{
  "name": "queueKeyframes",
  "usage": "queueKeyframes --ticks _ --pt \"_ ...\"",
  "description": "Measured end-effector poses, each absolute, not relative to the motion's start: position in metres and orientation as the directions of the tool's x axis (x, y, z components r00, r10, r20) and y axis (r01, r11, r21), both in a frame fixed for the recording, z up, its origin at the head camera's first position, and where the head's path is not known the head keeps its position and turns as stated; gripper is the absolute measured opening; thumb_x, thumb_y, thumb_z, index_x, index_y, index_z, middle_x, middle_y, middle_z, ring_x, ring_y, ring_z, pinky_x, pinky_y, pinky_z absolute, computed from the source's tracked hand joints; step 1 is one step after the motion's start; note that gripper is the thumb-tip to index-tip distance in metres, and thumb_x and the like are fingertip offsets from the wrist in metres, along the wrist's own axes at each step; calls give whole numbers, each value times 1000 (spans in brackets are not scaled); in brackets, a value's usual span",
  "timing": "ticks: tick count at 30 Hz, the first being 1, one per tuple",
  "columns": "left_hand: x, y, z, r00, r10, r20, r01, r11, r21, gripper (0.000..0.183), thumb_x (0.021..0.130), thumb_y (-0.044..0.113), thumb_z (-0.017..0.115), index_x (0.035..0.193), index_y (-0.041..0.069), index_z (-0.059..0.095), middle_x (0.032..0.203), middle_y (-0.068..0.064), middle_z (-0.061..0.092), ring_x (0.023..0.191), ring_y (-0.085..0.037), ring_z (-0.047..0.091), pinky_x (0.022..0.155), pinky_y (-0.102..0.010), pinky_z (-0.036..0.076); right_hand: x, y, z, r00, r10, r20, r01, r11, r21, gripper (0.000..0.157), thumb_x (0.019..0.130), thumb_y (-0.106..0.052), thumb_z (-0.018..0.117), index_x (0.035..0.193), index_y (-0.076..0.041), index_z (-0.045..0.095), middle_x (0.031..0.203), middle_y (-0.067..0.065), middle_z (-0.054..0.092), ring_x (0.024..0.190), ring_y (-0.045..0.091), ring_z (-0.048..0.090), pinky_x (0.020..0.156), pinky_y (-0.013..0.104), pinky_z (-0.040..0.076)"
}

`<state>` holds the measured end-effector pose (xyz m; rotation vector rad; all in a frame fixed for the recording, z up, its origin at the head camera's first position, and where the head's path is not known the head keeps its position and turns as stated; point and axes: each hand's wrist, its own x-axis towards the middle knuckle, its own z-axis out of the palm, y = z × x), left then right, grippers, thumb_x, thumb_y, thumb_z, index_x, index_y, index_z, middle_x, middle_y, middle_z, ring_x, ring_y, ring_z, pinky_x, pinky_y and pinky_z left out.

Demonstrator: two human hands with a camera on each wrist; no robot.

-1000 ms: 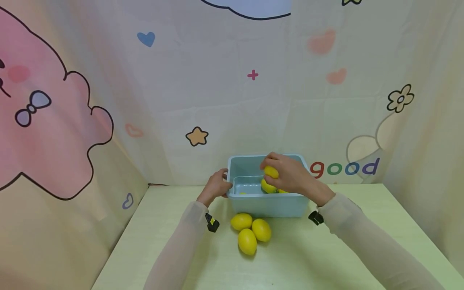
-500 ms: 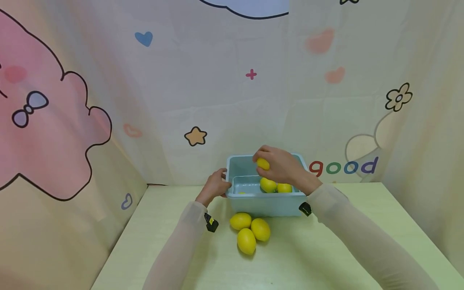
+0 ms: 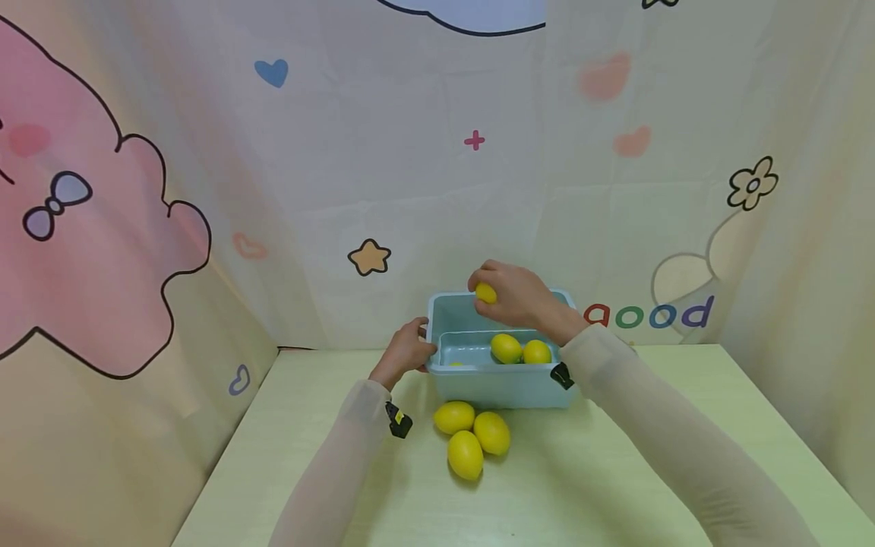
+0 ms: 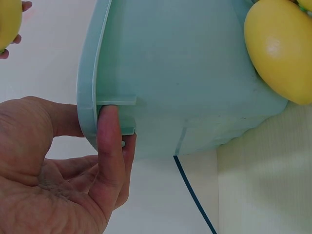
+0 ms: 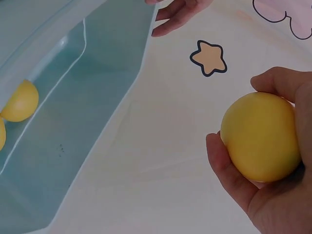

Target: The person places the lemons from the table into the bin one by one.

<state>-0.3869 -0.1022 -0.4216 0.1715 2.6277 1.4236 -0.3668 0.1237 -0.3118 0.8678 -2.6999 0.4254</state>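
A light blue plastic bin (image 3: 506, 389) stands at the back of the table. My left hand (image 3: 406, 349) grips its left end, and the left wrist view shows the fingers (image 4: 111, 151) curled under the rim (image 4: 87, 73). Above the bin, my right hand (image 3: 521, 295) holds a lemon (image 5: 261, 136) between thumb and fingers. Two lemons show inside the bin, a left one (image 3: 506, 349) and a right one (image 3: 537, 352). A sliver of yellow peeks over the front rim near the left; most of it is hidden.
Three lemons lie together on the table in front of the bin: one at the back (image 3: 454, 418), one to the right (image 3: 492, 433) and one nearest me (image 3: 465, 456). A printed curtain (image 3: 410, 175) hangs close behind the bin and along both sides.
My right hand has lifted the lemon up and to the left, from low in the bin to about its back rim, uncovering the right lemon inside. The left hand keeps its place.
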Motion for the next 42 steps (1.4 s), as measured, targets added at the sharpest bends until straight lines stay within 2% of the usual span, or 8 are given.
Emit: queueKeyframes --ticks 8,15,26,42 --pt "-387 -103 -422 -982 174 -69 39 550 834 66 89 9 62 150 7 36 132 -22 55 84 -24 66 60 -29 61 -376 122 -311 -808 -511 292 -573 796 -193 26 89 -25 64 113 -16 68 115 5 64 93 24 59 84 37 56" --pt "-388 -102 -423 -984 159 -74 27 553 833 66 90 9 62 150 7 36 132 -22 55 86 -25 66 60 -28 61 -387 118 -317 -829 -511 228 -550 818 -167 29 90 -26 63 117 -15 68 117 6 63 94 26 59 88 40 56" --pt "-386 -102 -422 -986 158 -62 39 567 823 65 90 9 62 150 7 36 130 -20 55 84 -23 65 58 -28 61 -400 118 -324 -837 -506 210 -539 830 -147 30 89 -25 63 117 -15 68 117 7 63 95 27 59 88 42 56" --pt "-385 -102 -420 -984 161 -71 35 573 819 65 91 10 62 151 7 34 132 -20 54 86 -23 66 59 -27 61 -420 111 -321 -863 -503 48 -504 850 -156 30 90 -28 65 118 -17 66 120 6 63 100 27 56 94 41 53"
